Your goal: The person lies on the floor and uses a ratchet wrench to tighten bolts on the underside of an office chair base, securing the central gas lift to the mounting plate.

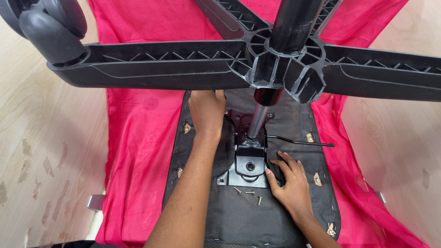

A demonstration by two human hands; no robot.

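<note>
Under the upturned chair base (183, 64), the left hand (207, 110) is lying flat on the seat (257, 220), the right hand (287, 181) is resting loose by the plate (245, 172); three screws (248, 194) are lying loose, likely still to be fitted.

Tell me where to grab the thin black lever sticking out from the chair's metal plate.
Grip the lever near its free right-hand tip, coming from above. It lies nearly level, raised off the seat underside, and its tip sits clear beyond the right hand.

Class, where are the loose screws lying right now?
In the head view, the loose screws lie on the dark seat underside, just below the metal mounting plate, beside the right hand.
</note>
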